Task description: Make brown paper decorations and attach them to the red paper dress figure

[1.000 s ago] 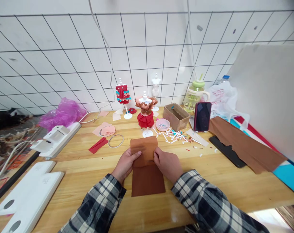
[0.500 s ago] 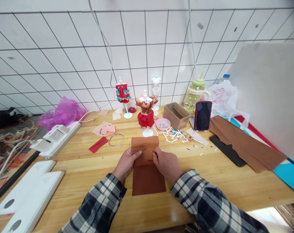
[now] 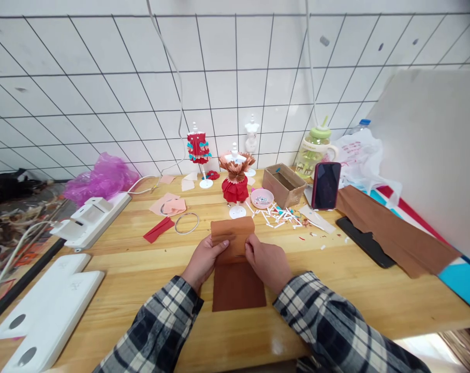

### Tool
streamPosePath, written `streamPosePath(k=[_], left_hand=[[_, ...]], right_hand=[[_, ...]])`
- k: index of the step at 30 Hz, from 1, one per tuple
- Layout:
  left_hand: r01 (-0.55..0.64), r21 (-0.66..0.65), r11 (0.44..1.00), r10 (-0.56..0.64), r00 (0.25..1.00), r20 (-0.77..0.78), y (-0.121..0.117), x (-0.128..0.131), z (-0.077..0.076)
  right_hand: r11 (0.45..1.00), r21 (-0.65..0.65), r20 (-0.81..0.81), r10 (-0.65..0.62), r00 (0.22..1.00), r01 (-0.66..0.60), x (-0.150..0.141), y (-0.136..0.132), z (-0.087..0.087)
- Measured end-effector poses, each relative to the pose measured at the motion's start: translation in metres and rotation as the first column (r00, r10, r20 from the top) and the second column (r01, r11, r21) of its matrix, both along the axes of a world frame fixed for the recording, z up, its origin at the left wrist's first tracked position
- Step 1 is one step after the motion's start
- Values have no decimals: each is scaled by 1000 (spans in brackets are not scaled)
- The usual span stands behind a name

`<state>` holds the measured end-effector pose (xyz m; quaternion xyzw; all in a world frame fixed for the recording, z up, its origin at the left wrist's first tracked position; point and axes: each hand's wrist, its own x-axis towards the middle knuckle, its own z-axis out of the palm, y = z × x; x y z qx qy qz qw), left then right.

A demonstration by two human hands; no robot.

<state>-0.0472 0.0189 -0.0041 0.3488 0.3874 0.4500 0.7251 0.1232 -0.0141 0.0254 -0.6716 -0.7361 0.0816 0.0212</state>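
Brown, crepe-like sheet material (image 3: 238, 291) lies near the front of the pale wooden table (image 3: 235, 342), straight ahead of the worker, its upper band lighter than the dark panel below. From where I stand, I can't tell whether that's one piece doubled over or two overlapping. The left hand (image 3: 201, 261) has its thumb pressed on the band's left side, fingers tucked beneath; the right hand (image 3: 271, 263) pinches the right edge between thumb and bent forefinger. Both grips are closed on the material, and its lower end looks free.

I'd judge the step in hand to be folding or lining up the layers. A next move would call for steady pressure on the left while the right works the edge, gently, since thin stuff like this could crease.

Just beyond stands a white dress-form figurine in a red gathered skirt and brown petal-like collar (image 3: 235, 190). A thin silver ring (image 3: 184, 234) and a flat red strip (image 3: 158, 230) lie to the left.
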Motion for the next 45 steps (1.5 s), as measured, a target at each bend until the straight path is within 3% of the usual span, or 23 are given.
streamPosePath(k=[29, 45], left_hand=[[-8, -8, 1000, 8, 1000, 17, -1, 1, 1], [-52, -31, 998, 53, 997, 51, -2, 3, 5]], right_hand=[[999, 28, -63, 40, 997, -38, 4, -2, 0], [998, 62, 8, 10, 1000, -11, 0, -1, 5]])
